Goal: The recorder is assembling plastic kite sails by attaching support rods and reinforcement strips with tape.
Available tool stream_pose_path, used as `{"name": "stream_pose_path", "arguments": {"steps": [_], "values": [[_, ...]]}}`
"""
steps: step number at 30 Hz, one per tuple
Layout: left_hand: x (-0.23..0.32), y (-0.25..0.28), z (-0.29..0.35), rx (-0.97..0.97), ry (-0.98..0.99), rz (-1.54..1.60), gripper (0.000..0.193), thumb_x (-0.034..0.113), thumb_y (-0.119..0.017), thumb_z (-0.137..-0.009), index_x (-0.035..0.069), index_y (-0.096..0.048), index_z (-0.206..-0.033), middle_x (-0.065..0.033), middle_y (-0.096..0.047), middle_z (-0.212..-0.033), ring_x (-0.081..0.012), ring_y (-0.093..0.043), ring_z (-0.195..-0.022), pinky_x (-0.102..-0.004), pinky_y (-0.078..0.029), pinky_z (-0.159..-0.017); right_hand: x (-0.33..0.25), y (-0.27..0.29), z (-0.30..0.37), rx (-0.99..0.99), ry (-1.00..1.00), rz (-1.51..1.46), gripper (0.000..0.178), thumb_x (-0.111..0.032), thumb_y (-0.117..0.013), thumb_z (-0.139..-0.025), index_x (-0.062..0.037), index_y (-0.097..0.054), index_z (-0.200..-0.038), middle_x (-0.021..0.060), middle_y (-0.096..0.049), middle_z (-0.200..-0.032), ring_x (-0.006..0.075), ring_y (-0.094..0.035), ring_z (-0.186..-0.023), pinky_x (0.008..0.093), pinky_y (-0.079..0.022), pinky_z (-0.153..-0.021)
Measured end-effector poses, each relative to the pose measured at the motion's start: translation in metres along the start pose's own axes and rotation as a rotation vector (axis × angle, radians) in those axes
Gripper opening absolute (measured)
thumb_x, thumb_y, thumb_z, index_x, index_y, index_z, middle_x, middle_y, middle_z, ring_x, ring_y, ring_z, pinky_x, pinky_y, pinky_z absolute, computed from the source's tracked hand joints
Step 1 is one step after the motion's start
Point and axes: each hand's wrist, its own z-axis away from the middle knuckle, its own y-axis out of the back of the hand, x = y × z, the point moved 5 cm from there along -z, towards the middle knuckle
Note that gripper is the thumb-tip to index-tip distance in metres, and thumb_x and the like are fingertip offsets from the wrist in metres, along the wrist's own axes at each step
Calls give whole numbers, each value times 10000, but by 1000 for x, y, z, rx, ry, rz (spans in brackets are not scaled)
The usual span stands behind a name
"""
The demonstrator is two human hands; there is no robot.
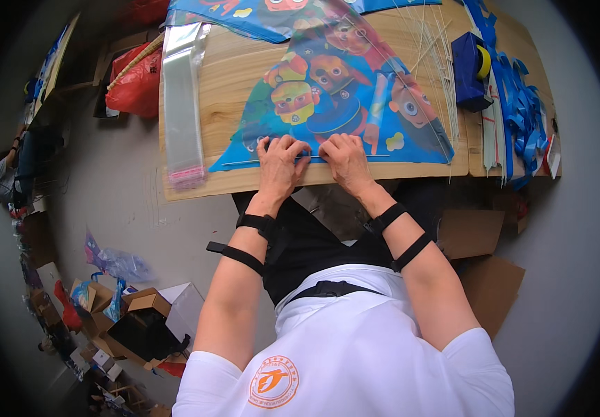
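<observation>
A triangular blue kite (335, 104) printed with cartoon figures lies on the wooden table, its wide edge toward me. Along that near edge runs a thin pale rod (237, 163), and another rod follows the kite's right slanted side. My left hand (282, 165) is closed at the middle of the near edge, its curled fingertips gripping the kite's hem. Beside it, a small gap away, my right hand (346, 158) is curled over the same hem. The fingers hide the pinched stretch, so whether the rod is in them is unclear.
Clear plastic sleeves (183, 104) lie along the table's left edge. Loose thin rods (439, 62) lie at the right, near a blue tape dispenser (469, 73) and blue ribbons (522, 118). More printed sheets (244, 17) cover the far side. Cardboard boxes (143, 320) stand on the floor.
</observation>
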Motion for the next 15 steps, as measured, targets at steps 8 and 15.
{"name": "stream_pose_path", "arguments": {"steps": [8,15], "values": [[1,-2,2,36,-3,3,161,182,-718,-809,186,-657,-958,-14,-557,-912,-214,-554,-962,-495,-275,-1043,0,1,0,-21,2,0,75,-43,-620,-797,-105,-591,-828,40,-541,-835,248,-552,-877,392,-385,-829],[-2,0,2,36,-18,1,227,187,-728,-798,191,-646,-1010,3,-569,-895,-198,-561,-953,-488,-277,-1043,-4,4,-3,-46,-5,-12,96,-53,-648,-781,-98,-597,-849,47,-547,-853,250,-552,-892,400,-388,-838]]}}
